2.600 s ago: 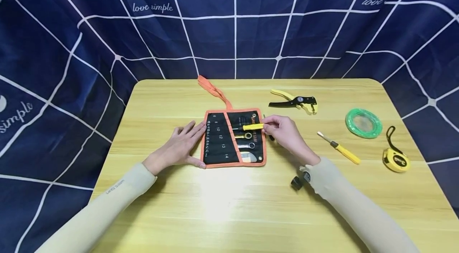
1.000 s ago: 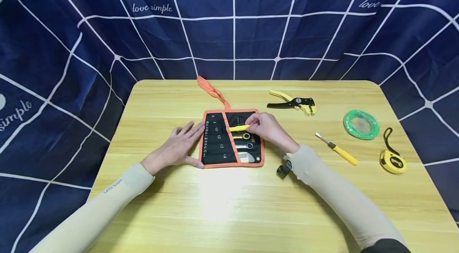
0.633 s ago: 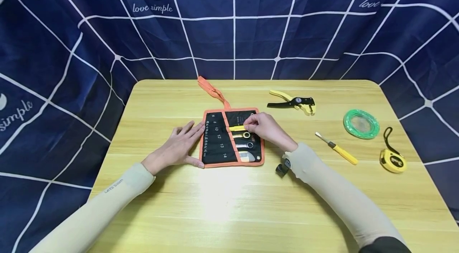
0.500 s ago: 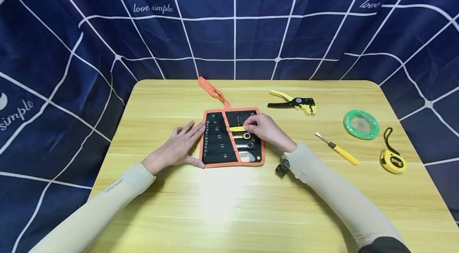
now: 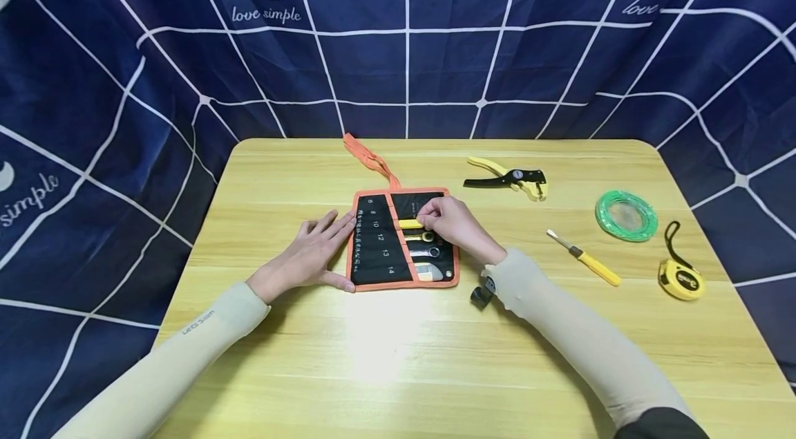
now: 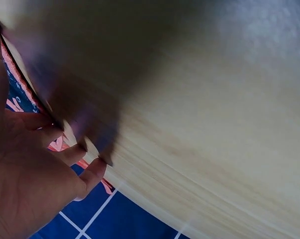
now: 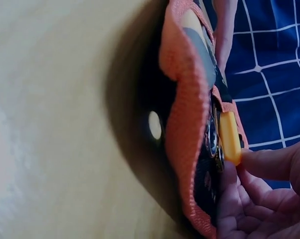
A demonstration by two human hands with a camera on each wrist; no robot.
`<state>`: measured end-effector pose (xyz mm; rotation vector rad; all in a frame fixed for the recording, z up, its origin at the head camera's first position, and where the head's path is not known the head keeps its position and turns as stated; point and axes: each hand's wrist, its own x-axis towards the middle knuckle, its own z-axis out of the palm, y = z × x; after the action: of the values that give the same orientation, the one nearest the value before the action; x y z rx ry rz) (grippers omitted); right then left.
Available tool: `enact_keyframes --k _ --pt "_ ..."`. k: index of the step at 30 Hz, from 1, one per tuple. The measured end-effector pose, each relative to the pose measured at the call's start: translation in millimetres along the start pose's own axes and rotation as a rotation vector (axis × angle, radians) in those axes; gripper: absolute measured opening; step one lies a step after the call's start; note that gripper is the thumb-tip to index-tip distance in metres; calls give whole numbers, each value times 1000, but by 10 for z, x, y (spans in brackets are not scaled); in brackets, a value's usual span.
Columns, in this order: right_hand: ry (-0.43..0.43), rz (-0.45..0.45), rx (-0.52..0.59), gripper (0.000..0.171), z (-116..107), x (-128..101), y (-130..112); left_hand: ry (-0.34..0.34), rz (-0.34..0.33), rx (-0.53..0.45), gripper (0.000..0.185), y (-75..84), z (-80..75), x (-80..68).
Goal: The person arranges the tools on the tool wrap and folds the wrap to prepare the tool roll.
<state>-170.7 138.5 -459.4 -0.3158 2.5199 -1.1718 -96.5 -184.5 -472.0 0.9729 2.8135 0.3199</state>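
Observation:
A black tool pouch with orange edging [image 5: 379, 252] lies unrolled on the table, numbers printed on its pockets. My left hand [image 5: 311, 256] rests flat with fingers spread, fingertips on the pouch's left edge. My right hand [image 5: 452, 221] pinches the end of a yellow-handled screwdriver [image 5: 408, 224], whose shaft is hidden in a pocket. In the right wrist view, thumb and fingers hold the yellow handle [image 7: 229, 137] at its end. Below it, two wrenches [image 5: 433, 252] and a grey-and-yellow tool [image 5: 428, 273] stick out of other pockets.
An orange strap [image 5: 370, 155] trails from the pouch's top. To the right lie a yellow-and-black wire stripper [image 5: 513, 178], another yellow screwdriver [image 5: 587, 259], a green wire coil [image 5: 626, 216] and a tape measure [image 5: 682, 280]. A blue curtain [image 5: 348, 66] hangs behind the table.
My right hand has moved left, pushing the screwdriver deeper into its pocket, so less of the yellow handle shows. The left hand has stayed on the pouch's edge.

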Motion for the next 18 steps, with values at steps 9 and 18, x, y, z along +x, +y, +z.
enact_keyframes --k 9,18 --pt "48 9 8 11 26 -21 -12 11 -5 -5 132 -7 2 -19" --pt "19 11 101 15 4 -67 9 17 -2 -21 130 2 0 -32"
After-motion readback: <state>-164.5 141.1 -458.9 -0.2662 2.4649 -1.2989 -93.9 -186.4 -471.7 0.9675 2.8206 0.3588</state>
